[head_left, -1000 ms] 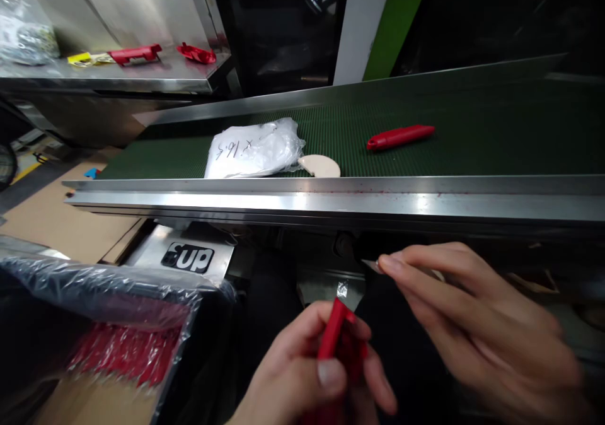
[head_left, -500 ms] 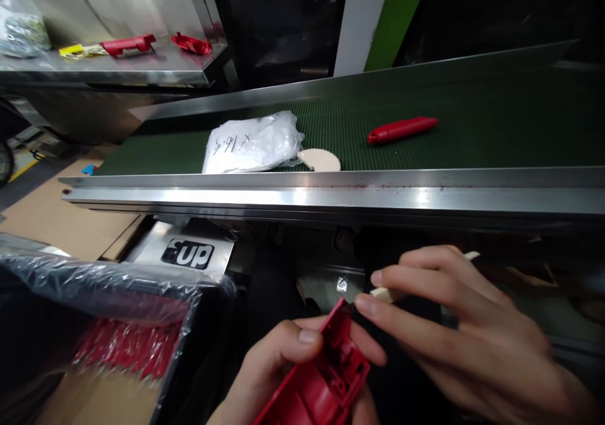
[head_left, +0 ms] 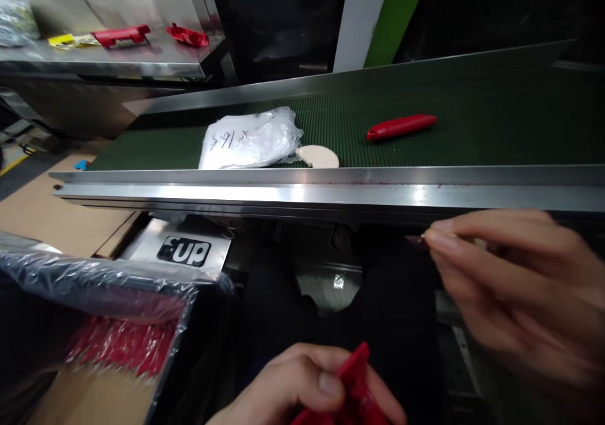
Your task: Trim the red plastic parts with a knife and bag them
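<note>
Nearest to us, at the lower edge of the view, a red plastic part (head_left: 359, 387) sits in front of our lap, its long axis slanting from lower left to upper right; the pointed corner aims up and a little right, away from us, and the near end runs out of sight. Our left hand (head_left: 293, 384) grasps it, thumb pressed on the near side and fingers curled behind, with no gap that we can see. Our right hand (head_left: 515, 280), well apart and higher, pinches a small blade (head_left: 414, 240) between thumb and fingertips, the thin tip pointing left; most of its handle is hidden by the fingers. To our left stands a dark box (head_left: 201, 349) lined with clear plastic (head_left: 108, 277); inside, a row of red pieces (head_left: 123, 343) lies packed side by side, with brown cardboard (head_left: 99, 396) on the near side of them. Beyond the metal rail (head_left: 302, 192), the green belt (head_left: 350, 122) carries a white packet (head_left: 246, 141) with handwriting, a beige piece (head_left: 321, 156) at its right end, and farther right a long red piece (head_left: 401, 127) lying nearly crosswise to us. Farthest off, a metal shelf (head_left: 113, 67) bears two red shells (head_left: 123, 34) and a clear bag (head_left: 16, 21), its contents too blurred to tell.
</note>
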Demonstrator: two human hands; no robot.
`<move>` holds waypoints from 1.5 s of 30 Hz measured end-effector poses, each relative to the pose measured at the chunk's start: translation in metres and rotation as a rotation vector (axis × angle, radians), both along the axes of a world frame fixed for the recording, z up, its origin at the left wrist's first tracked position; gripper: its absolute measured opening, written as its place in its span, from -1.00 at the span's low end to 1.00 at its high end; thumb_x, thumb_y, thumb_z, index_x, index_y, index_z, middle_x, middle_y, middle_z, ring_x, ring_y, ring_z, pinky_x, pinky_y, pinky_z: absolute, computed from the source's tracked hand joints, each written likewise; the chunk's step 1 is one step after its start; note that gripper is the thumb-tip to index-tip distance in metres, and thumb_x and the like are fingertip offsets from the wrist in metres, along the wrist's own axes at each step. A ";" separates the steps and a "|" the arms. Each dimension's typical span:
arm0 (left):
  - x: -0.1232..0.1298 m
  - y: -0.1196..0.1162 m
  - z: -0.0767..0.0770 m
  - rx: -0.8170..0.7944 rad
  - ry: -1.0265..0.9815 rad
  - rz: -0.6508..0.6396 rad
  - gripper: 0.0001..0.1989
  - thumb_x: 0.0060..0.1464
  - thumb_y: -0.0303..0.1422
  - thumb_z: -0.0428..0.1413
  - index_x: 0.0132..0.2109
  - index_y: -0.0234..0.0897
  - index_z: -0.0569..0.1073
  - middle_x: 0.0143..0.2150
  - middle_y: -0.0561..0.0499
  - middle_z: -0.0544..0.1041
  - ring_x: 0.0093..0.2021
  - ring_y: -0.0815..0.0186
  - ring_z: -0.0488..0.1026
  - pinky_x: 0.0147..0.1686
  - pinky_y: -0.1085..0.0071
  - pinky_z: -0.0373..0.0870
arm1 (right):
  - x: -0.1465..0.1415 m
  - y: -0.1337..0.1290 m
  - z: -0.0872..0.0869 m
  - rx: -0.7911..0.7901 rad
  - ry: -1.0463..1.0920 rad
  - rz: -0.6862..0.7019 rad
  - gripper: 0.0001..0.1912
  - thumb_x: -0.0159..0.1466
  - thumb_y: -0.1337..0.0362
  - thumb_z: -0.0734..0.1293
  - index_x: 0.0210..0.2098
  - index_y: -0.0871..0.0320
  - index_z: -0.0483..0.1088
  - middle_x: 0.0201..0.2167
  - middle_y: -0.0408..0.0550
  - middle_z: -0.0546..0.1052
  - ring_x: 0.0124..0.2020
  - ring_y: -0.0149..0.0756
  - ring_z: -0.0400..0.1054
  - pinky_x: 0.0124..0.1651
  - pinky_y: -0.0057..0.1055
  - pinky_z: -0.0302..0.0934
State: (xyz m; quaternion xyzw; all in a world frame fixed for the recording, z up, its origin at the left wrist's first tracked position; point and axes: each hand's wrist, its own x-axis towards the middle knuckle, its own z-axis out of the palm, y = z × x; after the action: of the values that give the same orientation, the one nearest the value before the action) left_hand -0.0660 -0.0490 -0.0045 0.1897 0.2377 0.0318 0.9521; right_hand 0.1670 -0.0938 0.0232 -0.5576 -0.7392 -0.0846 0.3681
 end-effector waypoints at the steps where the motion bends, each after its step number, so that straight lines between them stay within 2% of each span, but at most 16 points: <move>1: 0.000 0.000 0.000 -0.018 0.006 0.046 -0.60 -0.02 -0.22 0.10 -0.16 -0.45 0.59 -0.47 -0.12 0.49 -0.57 0.41 0.33 -0.54 0.55 0.13 | 0.000 0.000 0.002 -0.009 -0.003 0.027 -0.47 0.27 0.54 0.30 0.16 -0.03 0.35 -0.10 -0.01 0.42 -0.11 -0.27 0.35 -0.16 -0.32 0.28; 4: 0.006 0.008 0.004 -0.058 0.051 0.362 -0.62 0.22 -0.15 -0.02 0.01 -0.26 0.49 -0.37 -0.07 0.51 -0.59 0.40 0.34 -0.60 0.54 0.16 | -0.014 -0.006 0.003 -0.146 0.055 0.141 -0.55 0.27 0.57 0.25 0.10 0.16 0.38 -0.08 0.06 0.41 -0.07 -0.23 0.34 -0.16 -0.31 0.29; 6: 0.012 0.017 0.008 -0.023 0.104 0.569 -0.63 0.29 -0.16 -0.08 0.06 -0.24 0.44 -0.34 -0.03 0.46 -0.55 0.42 0.31 -0.60 0.55 0.21 | -0.030 -0.013 -0.002 -0.214 0.091 0.207 -0.59 0.26 0.58 0.24 0.06 0.20 0.41 -0.08 0.07 0.42 -0.06 -0.22 0.33 -0.15 -0.30 0.30; 8: 0.019 0.026 0.012 0.043 0.121 0.675 -0.63 0.32 -0.19 -0.12 0.07 -0.29 0.40 -0.33 -0.02 0.43 -0.52 0.43 0.30 -0.58 0.54 0.26 | -0.046 -0.019 -0.009 -0.240 0.098 0.231 -0.60 0.26 0.57 0.23 0.03 0.16 0.43 -0.09 0.05 0.43 -0.08 -0.21 0.32 -0.17 -0.29 0.30; 12: 0.026 0.036 0.014 0.111 0.088 0.761 -0.65 0.33 -0.20 -0.15 0.06 -0.29 0.35 -0.28 -0.04 0.41 -0.50 0.43 0.28 -0.55 0.52 0.29 | -0.063 -0.024 -0.021 -0.261 0.052 0.276 -0.60 0.26 0.52 0.22 0.05 0.13 0.41 -0.10 0.04 0.47 -0.14 -0.19 0.34 -0.25 -0.29 0.30; 16: 0.028 0.037 0.014 0.127 0.056 0.788 -0.66 0.33 -0.19 -0.15 0.05 -0.28 0.35 -0.28 -0.03 0.39 -0.50 0.43 0.26 -0.55 0.53 0.26 | -0.064 -0.022 -0.023 -0.256 0.020 0.302 -0.58 0.24 0.52 0.23 0.06 0.14 0.41 -0.12 0.03 0.49 -0.18 -0.20 0.35 -0.29 -0.32 0.30; 27: 0.031 0.034 0.018 0.113 0.042 0.788 -0.67 0.33 -0.19 -0.17 0.02 -0.27 0.35 -0.30 -0.01 0.38 -0.53 0.45 0.25 -0.57 0.54 0.25 | -0.064 -0.020 -0.024 -0.272 -0.011 0.259 -0.59 0.21 0.55 0.27 0.03 0.17 0.42 -0.13 0.09 0.48 -0.21 -0.16 0.36 -0.30 -0.25 0.32; 30: 0.031 0.036 0.018 0.116 0.059 0.810 -0.67 0.33 -0.20 -0.17 0.01 -0.29 0.35 -0.30 -0.03 0.39 -0.53 0.44 0.25 -0.57 0.53 0.26 | -0.063 -0.022 -0.023 -0.236 0.115 0.220 -0.60 0.22 0.59 0.24 -0.01 0.15 0.44 -0.14 0.05 0.47 -0.18 -0.20 0.37 -0.23 -0.27 0.35; 33: 0.033 0.038 0.017 0.090 0.082 0.844 -0.70 0.32 -0.22 -0.15 -0.01 -0.29 0.35 -0.31 -0.03 0.39 -0.52 0.43 0.26 -0.57 0.52 0.26 | -0.063 -0.023 -0.022 -0.215 0.272 0.204 -0.60 0.22 0.59 0.24 -0.01 0.15 0.40 -0.12 0.02 0.43 -0.14 -0.28 0.38 -0.17 -0.39 0.38; 37: 0.037 0.036 0.015 0.021 0.155 0.923 -0.74 0.29 -0.24 -0.12 -0.07 -0.28 0.37 -0.32 -0.02 0.38 -0.50 0.40 0.29 -0.55 0.50 0.28 | -0.070 -0.019 -0.023 -0.312 0.328 0.138 -0.65 0.28 0.39 0.33 0.06 0.17 0.34 -0.09 0.03 0.43 -0.17 -0.33 0.42 -0.18 -0.50 0.40; 40: 0.038 0.030 0.012 0.011 0.242 0.918 -0.78 0.25 -0.24 0.01 -0.04 -0.22 0.39 -0.24 -0.03 0.43 -0.43 0.37 0.37 -0.50 0.47 0.37 | -0.076 -0.012 -0.025 -0.347 0.399 0.246 -0.68 0.26 0.45 0.34 0.01 0.19 0.35 -0.16 0.02 0.46 -0.19 -0.34 0.44 -0.17 -0.50 0.42; 42: 0.036 0.025 0.008 0.026 0.291 0.887 -0.76 0.20 -0.27 0.10 -0.01 -0.20 0.40 -0.14 -0.06 0.46 -0.35 0.34 0.42 -0.43 0.45 0.44 | -0.076 -0.007 -0.026 -0.324 0.501 0.262 -0.71 0.25 0.52 0.31 -0.04 0.18 0.37 -0.24 -0.04 0.49 -0.25 -0.39 0.45 -0.22 -0.53 0.41; 45: 0.028 0.021 -0.002 0.082 0.300 0.847 -0.80 0.18 -0.31 0.13 -0.06 -0.25 0.42 -0.09 -0.10 0.45 -0.23 0.28 0.45 -0.32 0.38 0.50 | -0.068 -0.002 -0.028 -0.341 0.626 0.096 -0.81 0.27 0.45 0.32 -0.14 0.10 0.40 -0.31 -0.15 0.52 -0.35 -0.46 0.44 -0.34 -0.63 0.37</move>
State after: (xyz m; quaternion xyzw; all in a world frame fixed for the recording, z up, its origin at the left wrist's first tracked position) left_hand -0.0379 -0.0283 -0.0065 0.1156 0.4285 0.4000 0.8019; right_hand 0.0985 -0.0955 -0.0047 -0.5743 -0.6195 0.2323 0.4820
